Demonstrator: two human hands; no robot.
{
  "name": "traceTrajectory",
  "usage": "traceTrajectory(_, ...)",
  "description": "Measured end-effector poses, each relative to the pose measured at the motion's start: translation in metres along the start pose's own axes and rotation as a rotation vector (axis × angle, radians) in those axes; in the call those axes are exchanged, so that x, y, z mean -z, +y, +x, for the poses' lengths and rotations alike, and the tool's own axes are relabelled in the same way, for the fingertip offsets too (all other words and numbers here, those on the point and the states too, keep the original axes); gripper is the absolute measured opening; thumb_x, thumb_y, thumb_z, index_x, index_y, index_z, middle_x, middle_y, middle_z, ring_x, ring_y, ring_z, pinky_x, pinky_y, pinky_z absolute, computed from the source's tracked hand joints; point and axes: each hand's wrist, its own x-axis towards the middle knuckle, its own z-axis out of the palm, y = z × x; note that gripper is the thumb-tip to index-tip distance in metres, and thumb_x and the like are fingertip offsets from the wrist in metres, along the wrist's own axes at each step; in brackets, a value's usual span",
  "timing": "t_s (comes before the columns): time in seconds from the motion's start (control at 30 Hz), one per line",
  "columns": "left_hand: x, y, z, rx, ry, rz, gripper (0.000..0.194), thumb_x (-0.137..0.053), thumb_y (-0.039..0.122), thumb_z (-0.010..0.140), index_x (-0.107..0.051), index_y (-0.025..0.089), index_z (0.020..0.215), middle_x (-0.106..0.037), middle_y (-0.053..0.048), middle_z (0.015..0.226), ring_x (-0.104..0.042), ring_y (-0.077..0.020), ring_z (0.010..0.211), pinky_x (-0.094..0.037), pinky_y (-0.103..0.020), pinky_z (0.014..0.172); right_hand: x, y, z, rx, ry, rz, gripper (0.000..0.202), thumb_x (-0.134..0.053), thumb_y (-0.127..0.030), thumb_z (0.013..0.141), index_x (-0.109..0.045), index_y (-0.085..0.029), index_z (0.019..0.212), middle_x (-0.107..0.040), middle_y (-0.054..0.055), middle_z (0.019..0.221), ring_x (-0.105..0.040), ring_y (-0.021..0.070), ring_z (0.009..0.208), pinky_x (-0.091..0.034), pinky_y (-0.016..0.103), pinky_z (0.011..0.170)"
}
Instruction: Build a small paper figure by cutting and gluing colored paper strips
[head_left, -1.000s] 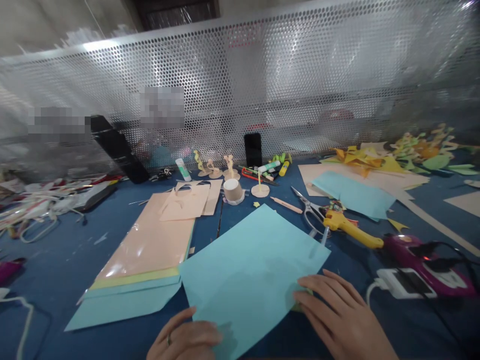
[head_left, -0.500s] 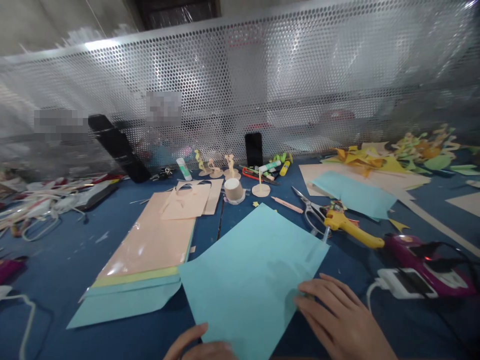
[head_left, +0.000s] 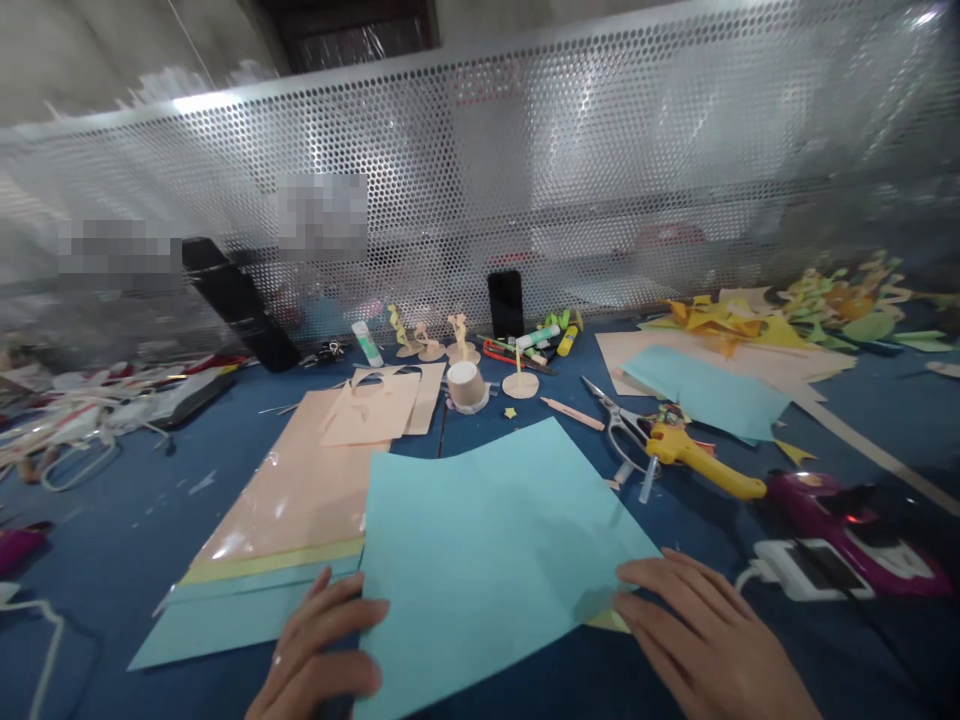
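A light blue sheet of paper (head_left: pixel 487 560) lies before me at a slant over the table, its upper left part overlapping the stack. At its left edge, my left hand (head_left: pixel 319 640) holds the sheet, thumb and fingers reaching onto the paper. My right hand (head_left: pixel 697 620) grips the lower right edge, its fingertips closed on the paper. A small yellow paper piece (head_left: pixel 609 621) peeks out from under the sheet near the right fingers. Beyond the sheet lie scissors (head_left: pixel 626 420) and a yellow-handled glue gun (head_left: pixel 705 465).
A glossy stack of coloured paper (head_left: pixel 277 490) lies to the left. A tape roll (head_left: pixel 466 385), small paper figures on discs (head_left: pixel 459 345) and a phone (head_left: pixel 506 303) stand toward the mesh partition (head_left: pixel 420 180). A purple power strip (head_left: pixel 862 530) with a white plug sits at right.
My left hand has moved up and left along the sheet's edge. The sheet has turned, its top corner shifting right and its left corner rising. My right hand has slid slightly right.
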Motion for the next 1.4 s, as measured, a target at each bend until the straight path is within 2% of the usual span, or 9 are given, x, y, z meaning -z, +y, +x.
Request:
traceTrajectory(0.17,-0.008,-0.004,-0.004,0.304,-0.145,0.13,0.018,-0.05,0.009,0.074,-0.053,0.025,0.083,-0.07,-0.005,0.107,-0.068,-0.0249,0.099,-0.061,-0.036,0.073,-0.004,0.0,0.0,-0.001,-0.076,-0.045,0.032,-0.037,-0.026,0.098,-0.068,-0.025,0.09,-0.069,0.001,0.099,-0.06,0.0178,0.096,-0.035,0.034,0.092)
traceTrajectory(0.23,-0.008,-0.009,-0.007,0.278,-0.24,0.222,0.022,-0.049,0.01,0.071,-0.054,0.025,0.087,-0.07,-0.005,0.111,-0.069,-0.0266,0.097,-0.062,-0.037,0.066,-0.004,-0.001,0.002,0.013,-0.091,-0.059,0.032,-0.036,-0.027,0.098,-0.067,-0.026,0.092,-0.069,0.001,0.1,-0.06,0.0178,0.097,-0.037,0.034,0.09)
traceTrajectory(0.4,-0.008,-0.005,-0.001,0.069,-0.344,0.386,0.036,-0.056,0.016,0.071,-0.058,0.027,0.104,-0.067,-0.004,0.12,-0.066,-0.028,0.104,-0.055,-0.052,0.085,-0.002,-0.001,0.008,0.059,-0.128,-0.056,0.029,-0.038,-0.032,0.098,-0.066,-0.025,0.096,-0.07,0.001,0.101,-0.062,0.0174,0.097,-0.04,0.034,0.088)
traceTrajectory(0.5,-0.016,0.009,0.01,-0.003,-0.312,0.348,0.03,-0.058,0.021,0.076,-0.06,0.027,0.106,-0.069,-0.003,0.114,-0.066,-0.0243,0.103,-0.054,-0.046,0.087,-0.002,-0.001,0.007,0.05,-0.168,-0.033,0.028,-0.041,-0.037,0.097,-0.065,-0.025,0.096,-0.07,0.0,0.102,-0.063,0.0179,0.095,-0.04,0.034,0.087)
traceTrajectory(0.63,-0.031,0.023,0.024,-0.092,-0.325,0.23,0.021,-0.061,0.023,0.081,-0.065,0.028,0.101,-0.073,0.001,0.101,-0.069,-0.0176,0.088,-0.056,-0.031,0.072,-0.004,-0.001,0.003,0.03,-0.196,-0.001,0.027,-0.042,-0.04,0.097,-0.065,-0.026,0.098,-0.07,-0.002,0.102,-0.064,0.0166,0.092,-0.041,0.033,0.083)
traceTrajectory(0.77,-0.04,0.027,0.035,-0.084,-0.345,0.142,0.023,-0.055,0.013,0.084,-0.067,0.028,0.096,-0.073,0.003,0.096,-0.07,-0.0155,0.083,-0.054,-0.029,0.07,-0.002,0.0,0.001,0.01,-0.203,0.011,0.027,-0.041,-0.039,0.097,-0.065,-0.026,0.099,-0.07,-0.003,0.099,-0.064,0.0159,0.091,-0.042,0.031,0.08)
traceTrajectory(1.0,-0.044,0.021,0.043,0.026,-0.318,0.029,0.016,-0.051,0.014,0.088,-0.062,0.026,0.089,-0.073,0.004,0.088,-0.069,-0.0145,0.084,-0.05,-0.036,0.09,0.002,0.001,0.007,0.032,-0.138,-0.014,0.027,-0.042,-0.038,0.097,-0.066,-0.025,0.095,-0.071,-0.002,0.095,-0.066,0.016,0.085,-0.043,0.031,0.077)
traceTrajectory(1.17,-0.037,0.015,0.038,0.071,-0.377,0.013,0.013,-0.052,0.018,0.089,-0.061,0.026,0.086,-0.071,0.003,0.088,-0.068,-0.0149,0.084,-0.049,-0.038,0.091,0.004,-0.003,0.011,0.108,-0.266,0.019,0.027,-0.04,-0.036,0.097,-0.066,-0.028,0.097,-0.071,-0.001,0.095,-0.067,0.0159,0.083,-0.047,0.03,0.072)
traceTrajectory(1.4,-0.038,0.017,0.026,0.15,-0.477,0.07,0.011,-0.052,0.023,0.09,-0.062,0.026,0.094,-0.067,-0.001,0.096,-0.065,-0.0182,0.089,-0.052,-0.035,0.077,-0.002,-0.008,0.011,0.042,-0.304,0.083,0.033,-0.034,-0.041,0.098,-0.064,-0.029,0.09,-0.069,-0.001,0.088,-0.065,0.0172,0.077,-0.046,0.03,0.062)
